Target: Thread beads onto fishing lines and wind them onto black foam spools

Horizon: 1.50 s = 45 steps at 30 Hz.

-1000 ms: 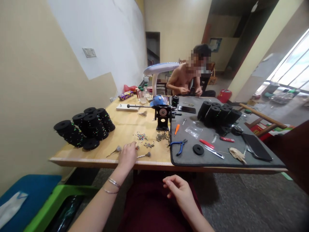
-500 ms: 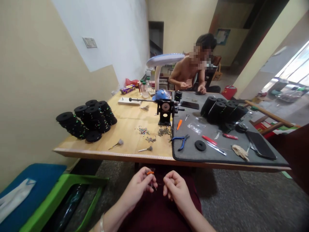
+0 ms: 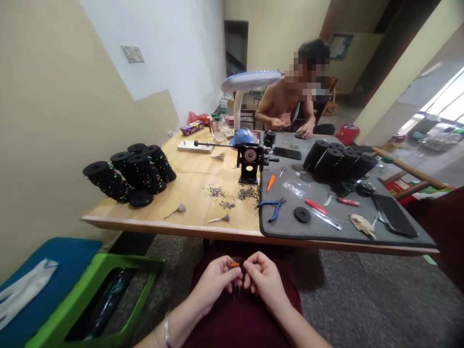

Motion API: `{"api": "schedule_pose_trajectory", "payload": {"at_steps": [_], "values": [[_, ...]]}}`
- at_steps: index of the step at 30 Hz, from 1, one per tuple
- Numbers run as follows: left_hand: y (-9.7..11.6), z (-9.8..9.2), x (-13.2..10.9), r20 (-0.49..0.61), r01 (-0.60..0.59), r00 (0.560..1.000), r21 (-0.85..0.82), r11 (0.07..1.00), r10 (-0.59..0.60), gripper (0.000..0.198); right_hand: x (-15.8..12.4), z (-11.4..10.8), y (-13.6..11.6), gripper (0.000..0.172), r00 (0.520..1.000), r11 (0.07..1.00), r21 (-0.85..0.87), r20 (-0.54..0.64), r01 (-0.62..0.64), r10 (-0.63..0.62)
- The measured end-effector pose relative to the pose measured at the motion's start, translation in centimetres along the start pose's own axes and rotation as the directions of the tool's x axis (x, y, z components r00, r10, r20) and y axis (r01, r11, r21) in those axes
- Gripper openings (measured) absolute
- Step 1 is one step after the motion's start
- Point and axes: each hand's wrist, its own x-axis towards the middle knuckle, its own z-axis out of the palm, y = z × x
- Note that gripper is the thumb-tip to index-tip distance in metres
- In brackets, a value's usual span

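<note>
Over my lap, below the table's front edge, my left hand (image 3: 217, 280) is closed in a pinch on a small orange piece (image 3: 234, 265) with thin wires hanging from it. My right hand (image 3: 264, 279) is closed too, its fingertips pressed against the left hand's at that piece; what it grips is too small to make out. On the wooden table (image 3: 188, 193) ahead lie small piles of coloured beads (image 3: 216, 192), metal bits (image 3: 248, 194) and two little brushes (image 3: 220, 220).
Black spools (image 3: 130, 171) are stacked at the table's left, more (image 3: 337, 162) on the grey mat (image 3: 326, 227). A hand winder (image 3: 249, 162), blue pliers (image 3: 272, 209), lamp (image 3: 250, 82) and phone (image 3: 393, 215) are there. A person (image 3: 293, 106) works at the far end. A green stool (image 3: 90, 299) stands left.
My left hand left the table's beads and came down to my lap with the orange piece. My right hand closed in to meet it.
</note>
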Motion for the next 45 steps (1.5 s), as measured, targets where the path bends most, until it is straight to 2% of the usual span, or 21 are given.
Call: {"api": "schedule_pose_trajectory", "payload": {"at_steps": [13, 19, 25, 30, 34, 38, 45], "values": [[0.63, 0.58, -0.11, 0.022, -0.05, 0.999, 0.08, 0.996, 0.048, 0.025, 0.53, 0.14, 0.25, 0.042, 1.0, 1.0, 0.021, 0.01, -0.019, 0.019], [0.79, 0.57, -0.17, 0.04, -0.034, 0.999, 0.003, 0.999, 0.034, 0.026, 0.57, 0.1, 0.38, 0.041, 1.0, 0.999, 0.046, 0.0, 0.004, -0.004], [0.45, 0.38, 0.21, 0.006, -0.002, 1.0, -0.058, 0.998, 0.002, 0.026, 0.74, 0.11, 0.36, 0.043, 1.0, 0.999, 0.039, -0.01, 0.019, -0.019], [0.46, 0.27, 0.48, -0.124, -0.074, 0.989, 0.074, 0.995, 0.083, 0.023, 0.5, -0.03, 0.44, 0.041, 0.994, 0.996, -0.044, -0.076, 0.073, -0.076], [0.38, 0.13, 0.46, -0.181, -0.085, 0.978, 0.129, 0.988, 0.108, 0.022, 0.13, -0.2, 0.81, 0.038, 0.986, 0.978, -0.155, -0.064, 0.14, -0.151], [0.56, 0.15, 0.31, -0.195, -0.089, 0.973, 0.163, 0.983, 0.12, 0.02, -0.13, -0.19, 0.87, 0.034, 0.98, 0.956, -0.235, -0.05, 0.175, -0.192], [0.9, 0.33, 0.22, -0.203, -0.086, 0.971, 0.212, 0.973, 0.13, 0.021, -0.08, -0.02, 0.75, 0.03, 0.984, 0.957, -0.249, -0.054, 0.15, -0.168]]}}
